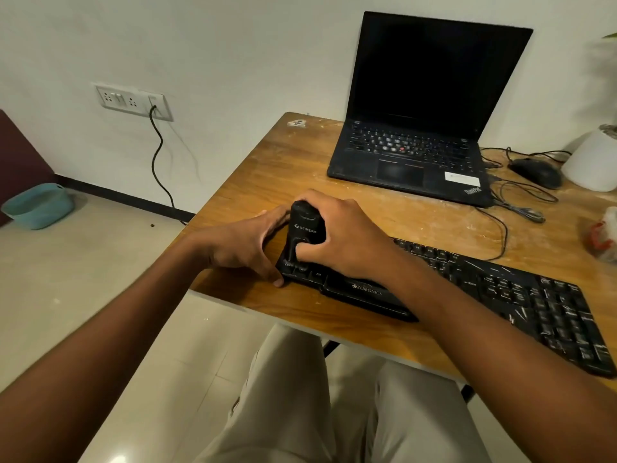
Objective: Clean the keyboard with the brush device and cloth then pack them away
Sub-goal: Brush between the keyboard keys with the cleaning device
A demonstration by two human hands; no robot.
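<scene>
Stage: brushing, early | right hand (344,235) grasps brush device (303,228) on keyboard (500,295) left end | left hand (247,245) fingers spread, bracing that end | remaining: wiping, packing; cloth unseen

Open black laptop (417,142) on the wooden table (267,168), black mouse (536,172) and white pot (592,162) just right.
</scene>
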